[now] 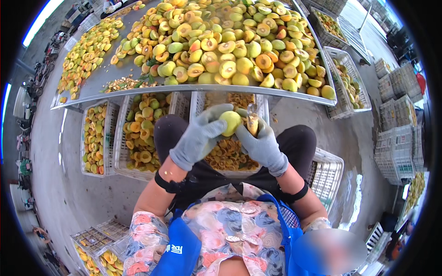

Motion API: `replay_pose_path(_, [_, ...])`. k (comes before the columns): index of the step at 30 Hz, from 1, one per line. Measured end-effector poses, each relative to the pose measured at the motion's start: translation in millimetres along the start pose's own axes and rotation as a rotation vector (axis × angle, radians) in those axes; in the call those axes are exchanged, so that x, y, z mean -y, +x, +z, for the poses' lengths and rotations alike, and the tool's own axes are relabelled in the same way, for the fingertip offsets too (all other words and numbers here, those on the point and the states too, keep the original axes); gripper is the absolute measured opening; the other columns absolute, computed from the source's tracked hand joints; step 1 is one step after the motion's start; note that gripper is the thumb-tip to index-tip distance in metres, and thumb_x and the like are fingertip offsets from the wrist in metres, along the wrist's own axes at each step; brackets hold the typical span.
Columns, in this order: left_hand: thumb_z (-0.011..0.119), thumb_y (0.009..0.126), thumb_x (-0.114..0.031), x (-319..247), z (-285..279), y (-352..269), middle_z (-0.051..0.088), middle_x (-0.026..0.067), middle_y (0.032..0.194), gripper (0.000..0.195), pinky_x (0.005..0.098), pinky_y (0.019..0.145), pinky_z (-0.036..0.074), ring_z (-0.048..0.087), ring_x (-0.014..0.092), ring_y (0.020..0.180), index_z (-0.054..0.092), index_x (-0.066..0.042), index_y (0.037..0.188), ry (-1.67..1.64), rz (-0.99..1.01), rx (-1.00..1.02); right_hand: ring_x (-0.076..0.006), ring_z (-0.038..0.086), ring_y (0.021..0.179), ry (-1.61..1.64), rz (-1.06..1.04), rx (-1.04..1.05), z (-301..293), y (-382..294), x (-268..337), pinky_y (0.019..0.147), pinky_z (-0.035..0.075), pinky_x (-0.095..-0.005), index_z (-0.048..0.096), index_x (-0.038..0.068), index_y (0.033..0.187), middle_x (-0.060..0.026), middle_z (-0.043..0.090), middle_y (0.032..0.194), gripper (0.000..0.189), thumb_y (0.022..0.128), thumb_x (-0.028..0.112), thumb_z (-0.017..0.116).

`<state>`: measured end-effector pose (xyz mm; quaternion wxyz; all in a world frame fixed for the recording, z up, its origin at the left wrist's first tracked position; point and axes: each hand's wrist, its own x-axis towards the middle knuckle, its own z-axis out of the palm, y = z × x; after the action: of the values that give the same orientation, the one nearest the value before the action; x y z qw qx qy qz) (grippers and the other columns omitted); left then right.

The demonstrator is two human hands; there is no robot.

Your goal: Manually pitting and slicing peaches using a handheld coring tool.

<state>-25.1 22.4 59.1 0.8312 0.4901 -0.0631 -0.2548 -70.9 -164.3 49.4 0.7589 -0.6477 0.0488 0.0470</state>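
Both of my hands wear grey gloves and meet over the crate between my knees. My left hand [205,134] grips a whole yellow-green stone fruit [230,123], apparently a peach. In my right hand [260,146] is a small pitting tool [252,124] with a wooden handle and a metal end pointing away from me. The fingertips of the right hand also touch the fruit's side. Below, the plastic crate [194,103] holds brown-orange pits or scraps [231,155].
A metal table [121,70] ahead bears heaped halved fruit [228,45] and a small pile of kernels or scraps [124,84]. Fruit-filled crates [119,148] stand at my left. Another crate [326,176] is beside my right knee; stacked crates [395,151] stand farther right.
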Motion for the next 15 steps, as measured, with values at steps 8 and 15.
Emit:
replay_pose_path(8, [0.070, 0.088, -0.010, 22, 17, -36, 0.066, 0.0083, 0.113, 0.046, 0.0283, 0.089, 0.050, 0.064, 0.020, 0.101, 0.053, 0.002, 0.128, 0.946, 0.645, 0.070, -0.0071, 0.059, 0.070, -0.302, -0.104, 0.054, 15, -35, 21, 0.061, 0.050, -0.0267, 0.064, 0.004, 0.114, -0.0013, 0.067, 0.088, 0.024, 0.094, 0.016, 0.065])
replay_pose_path(15, [0.045, 0.104, -0.034, 68, -28, -21, 0.066, 0.0138, 0.117, 0.043, 0.0391, 0.094, 0.054, 0.066, 0.025, 0.106, 0.052, 0.000, 0.130, 0.067, 0.155, -0.199, -0.0424, 0.066, 0.075, -0.832, -0.195, -0.014, 12, -59, 7, 0.063, 0.053, -0.0461, 0.060, 0.000, 0.098, -0.0251, 0.066, 0.077, 0.021, 0.090, 0.019, 0.066])
